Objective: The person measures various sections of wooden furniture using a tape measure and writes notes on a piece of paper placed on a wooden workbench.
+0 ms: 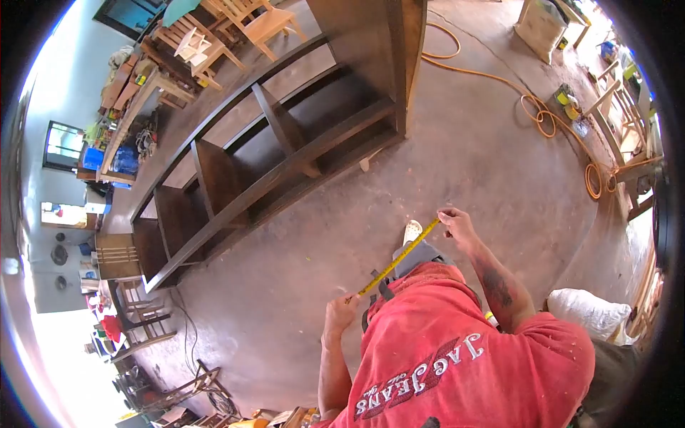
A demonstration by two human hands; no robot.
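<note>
A yellow tape measure [399, 258] is stretched on a slant between my two hands, in front of my red shirt [471, 385]. My left hand [343, 312] is closed around its lower end. At the upper end, my right hand [457, 225] pinches the tape between thumb and fingers. Whether the case sits in either palm is hidden. Ahead and to the left stands a large dark brown wooden shelf unit [278, 153] with several open compartments, apart from both hands.
An orange hose [492, 73] snakes over the concrete floor [492, 150] at upper right. Wooden chairs [264, 27] stand behind the shelf unit. A white sack [586, 314] lies close by on the right. Dark cables [189, 328] trail across the floor at left.
</note>
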